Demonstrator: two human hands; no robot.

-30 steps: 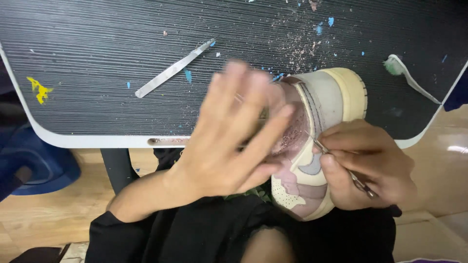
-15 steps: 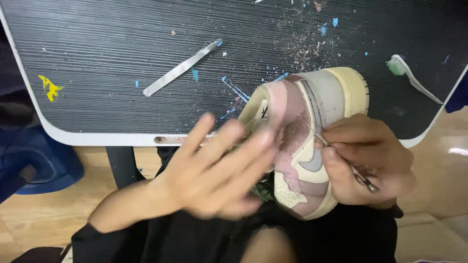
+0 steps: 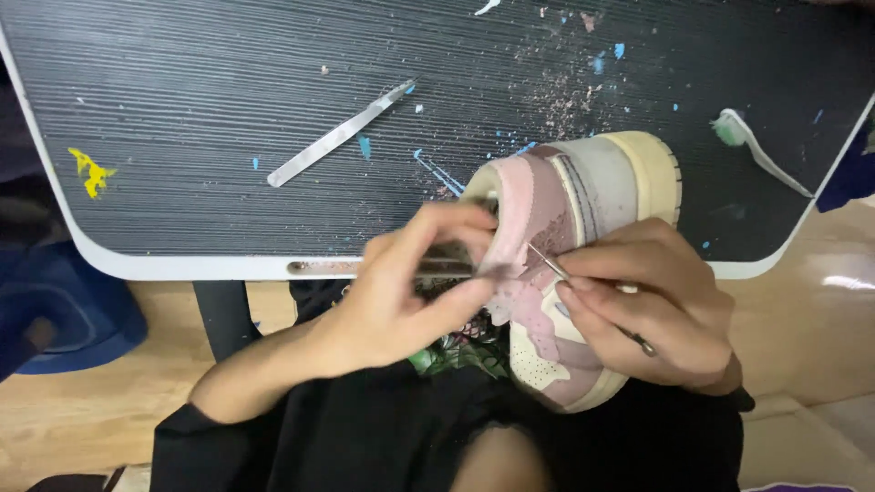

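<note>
Pink and cream sneaker [image 3: 565, 264] held at near edge of dark desk [image 3: 228, 137], heel toward desk. Left hand [image 3: 401, 292] set against sneaker's left side, fingers [image 3: 456, 223] curled and pinched on sneaker collar. Thin metal tool [image 3: 583, 296] pinched by right hand [image 3: 656, 305], tip laid on sneaker upper. Flat metal strip [image 3: 339, 135] left of sneaker; toothbrush [image 3: 761, 150] right of sneaker.

A pink, mauve and cream sneaker [image 3: 565, 264] is held tilted on its side at the table's near edge, its cream sole turned toward 2 o'clock. A thin metal tool [image 3: 583, 293] is laid against its pink upper, with the tip pointing toward 10 o'clock.
</note>
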